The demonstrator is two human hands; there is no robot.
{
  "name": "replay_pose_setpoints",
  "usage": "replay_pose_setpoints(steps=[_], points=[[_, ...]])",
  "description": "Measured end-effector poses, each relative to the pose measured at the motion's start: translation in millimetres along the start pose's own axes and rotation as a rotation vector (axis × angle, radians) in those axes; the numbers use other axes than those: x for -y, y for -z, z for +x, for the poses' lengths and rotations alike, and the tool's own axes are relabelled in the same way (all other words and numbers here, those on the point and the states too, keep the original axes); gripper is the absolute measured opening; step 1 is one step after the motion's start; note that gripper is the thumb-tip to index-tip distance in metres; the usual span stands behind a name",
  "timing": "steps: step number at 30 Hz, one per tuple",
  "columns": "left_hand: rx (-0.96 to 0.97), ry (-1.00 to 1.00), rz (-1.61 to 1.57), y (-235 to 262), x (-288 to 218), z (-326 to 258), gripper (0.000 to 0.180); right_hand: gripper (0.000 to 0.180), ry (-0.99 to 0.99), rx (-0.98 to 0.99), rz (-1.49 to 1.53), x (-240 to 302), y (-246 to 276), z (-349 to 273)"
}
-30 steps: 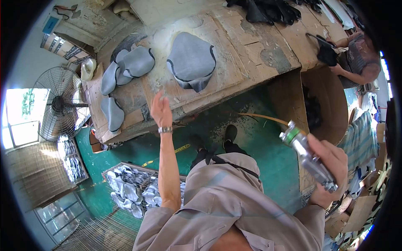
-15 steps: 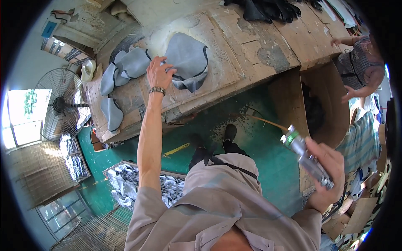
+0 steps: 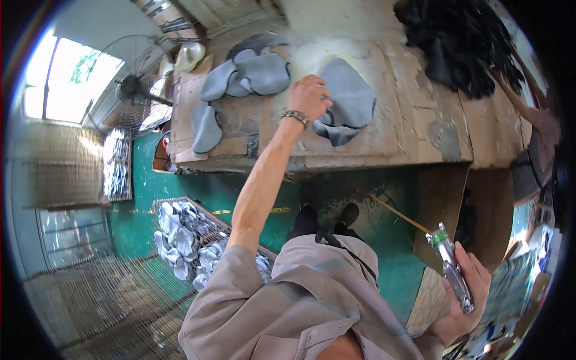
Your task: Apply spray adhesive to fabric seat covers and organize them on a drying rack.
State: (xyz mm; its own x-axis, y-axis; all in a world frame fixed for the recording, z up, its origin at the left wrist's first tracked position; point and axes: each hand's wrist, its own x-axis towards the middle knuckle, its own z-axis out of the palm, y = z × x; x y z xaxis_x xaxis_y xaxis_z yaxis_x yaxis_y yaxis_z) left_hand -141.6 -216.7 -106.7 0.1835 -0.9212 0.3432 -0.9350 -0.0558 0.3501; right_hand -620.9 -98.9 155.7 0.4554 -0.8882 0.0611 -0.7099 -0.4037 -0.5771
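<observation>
Well out to the left of your left hand stands a wire fan (image 3: pixel 132 89), and lower, nearer your left elbow, a rack of pale grey pieces (image 3: pixel 178 235). On the workbench (image 3: pixel 415 127), a small grey piece (image 3: pixel 206 129) lies left of that hand, toward the front edge. Closer in, just beside your knuckles, a cluster of grey pieces (image 3: pixel 264 75) overlaps; it bounds the room on that side.

Your left hand (image 3: pixel 309 98) reaches over the bench, fingers bent at the left edge of the large grey piece (image 3: pixel 349 91). It touches there, but you cannot tell from this view whether the fingers pinch the material or only rest on it. The large piece lies directly right of this hand, its long axis running roughly away from you, its black-trimmed near end curled up. Your left hand is by far the nearer one. Brown board shows to the right of the piece and in a strip before the front edge.

Farther right, beyond that edge and well apart from the piece, your right hand (image 3: pixel 475 281) is wrapped around a silver tool (image 3: pixel 451 264) with a green collar. An orange hose (image 3: pixel 396 211) runs leftward from beside its collar, below the bench. Above this hand, across the bench, lies a black heap (image 3: pixel 459 48).
</observation>
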Motion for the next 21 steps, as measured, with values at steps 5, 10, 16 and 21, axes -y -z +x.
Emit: replay_pose_setpoints(steps=[5,10,16,21], points=[[-0.162,-0.014,-0.041,54.9,27.2,5.2,0.012,0.058,0.090,0.268,0.157,9.8,-7.9,24.0],[-0.252,0.012,-0.022,130.7,103.1,-3.8,0.014,0.055,0.133,0.307,0.153,33.4,-27.6,40.2],[-0.435,0.089,0.294,167.1,207.4,-79.4,0.027,0.054,0.189,0.291,0.099,61.6,-49.0,58.1],[-0.140,0.268,0.500,114.6,269.2,-220.2,0.041,0.054,0.176,0.330,0.142,82.2,-56.2,65.3]])
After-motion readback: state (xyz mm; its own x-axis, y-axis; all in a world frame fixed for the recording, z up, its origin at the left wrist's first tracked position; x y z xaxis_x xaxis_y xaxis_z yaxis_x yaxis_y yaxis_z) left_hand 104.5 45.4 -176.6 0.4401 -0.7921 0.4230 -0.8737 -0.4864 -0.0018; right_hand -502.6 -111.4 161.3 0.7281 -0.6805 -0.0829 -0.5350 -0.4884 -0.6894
